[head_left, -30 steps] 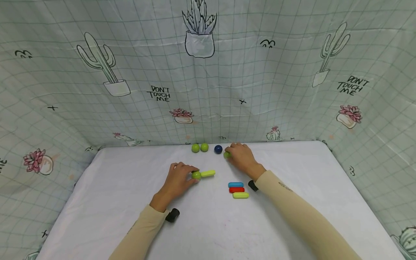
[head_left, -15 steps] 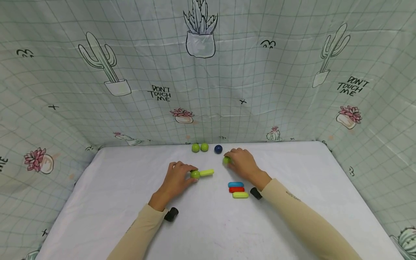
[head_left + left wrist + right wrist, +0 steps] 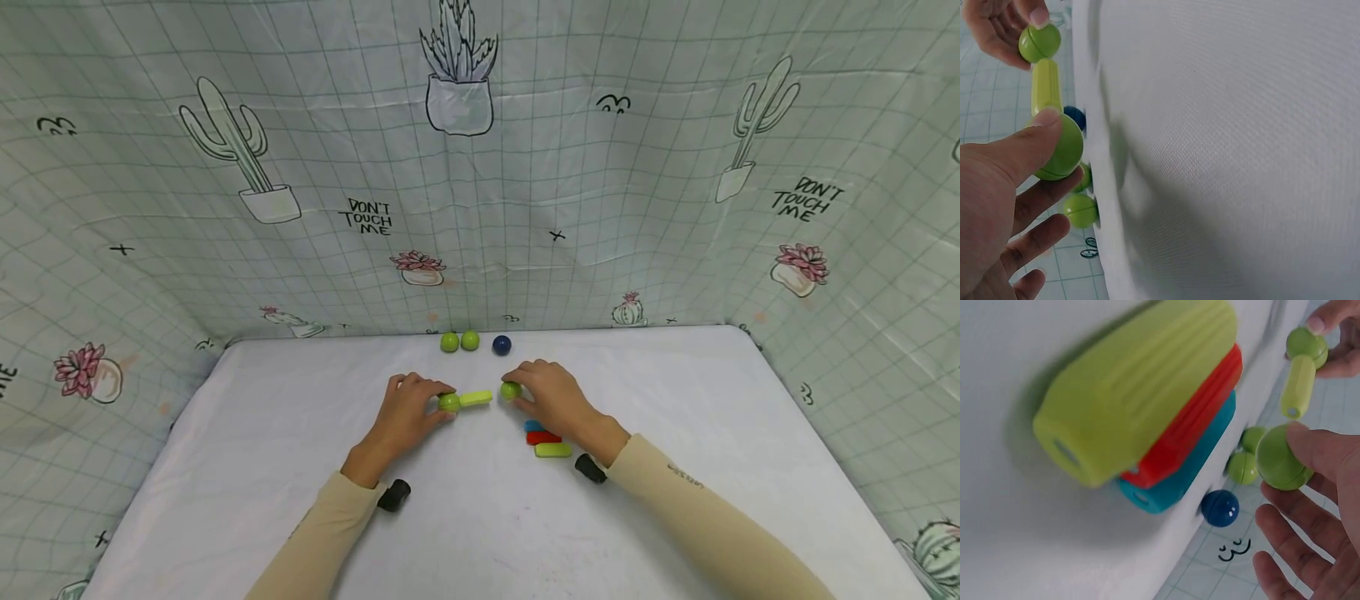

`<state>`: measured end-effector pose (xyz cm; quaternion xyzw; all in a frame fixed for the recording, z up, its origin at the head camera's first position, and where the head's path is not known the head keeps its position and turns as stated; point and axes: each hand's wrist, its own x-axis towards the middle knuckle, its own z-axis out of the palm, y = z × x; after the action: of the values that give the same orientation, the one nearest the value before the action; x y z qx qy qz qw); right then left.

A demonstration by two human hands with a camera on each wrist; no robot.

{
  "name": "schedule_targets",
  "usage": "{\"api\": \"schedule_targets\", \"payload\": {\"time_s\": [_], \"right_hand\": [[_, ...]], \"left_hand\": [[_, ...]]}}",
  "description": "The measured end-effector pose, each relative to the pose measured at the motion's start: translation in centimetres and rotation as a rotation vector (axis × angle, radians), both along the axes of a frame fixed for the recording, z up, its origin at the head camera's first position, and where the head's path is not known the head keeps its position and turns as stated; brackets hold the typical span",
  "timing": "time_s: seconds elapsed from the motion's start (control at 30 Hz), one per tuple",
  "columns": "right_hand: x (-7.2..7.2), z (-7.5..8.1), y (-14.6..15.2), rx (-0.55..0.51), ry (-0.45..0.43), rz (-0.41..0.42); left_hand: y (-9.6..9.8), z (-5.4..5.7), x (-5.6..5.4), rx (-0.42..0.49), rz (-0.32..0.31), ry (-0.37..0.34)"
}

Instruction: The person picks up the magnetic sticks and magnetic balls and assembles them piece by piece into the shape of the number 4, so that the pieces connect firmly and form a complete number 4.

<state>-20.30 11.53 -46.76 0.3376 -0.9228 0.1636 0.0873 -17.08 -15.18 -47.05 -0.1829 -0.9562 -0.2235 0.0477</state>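
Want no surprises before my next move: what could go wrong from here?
The green ball pinched in the right hand is round and could slip. The yellow rod jutting from the ball held in the left hand might come loose if bumped. The blue ball near the back edge of the table may roll away if nudged.

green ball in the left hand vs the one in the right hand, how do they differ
The left ball has a yellow stick joined to it; the right ball shows none. The left ball is at one end of that stick; the right ball is apart from its free end. Both are round and green, pinched by the left hand and right hand.
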Motion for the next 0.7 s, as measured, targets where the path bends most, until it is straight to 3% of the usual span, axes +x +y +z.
{"api": "schedule_targets", "payload": {"time_s": [0.4,0.7], "right_hand": [[0.8,-0.2,-0.5,-0.044,-0.039,0.025],[1.4,-0.6,-1.3,-0.052,-0.017,0.033]], "left_hand": [[0.3,-0.2,0.1,0.010,-0.008,-0.015],[-0.4,-0.1,0.3,-0.005,-0.007,-0.031]]}}
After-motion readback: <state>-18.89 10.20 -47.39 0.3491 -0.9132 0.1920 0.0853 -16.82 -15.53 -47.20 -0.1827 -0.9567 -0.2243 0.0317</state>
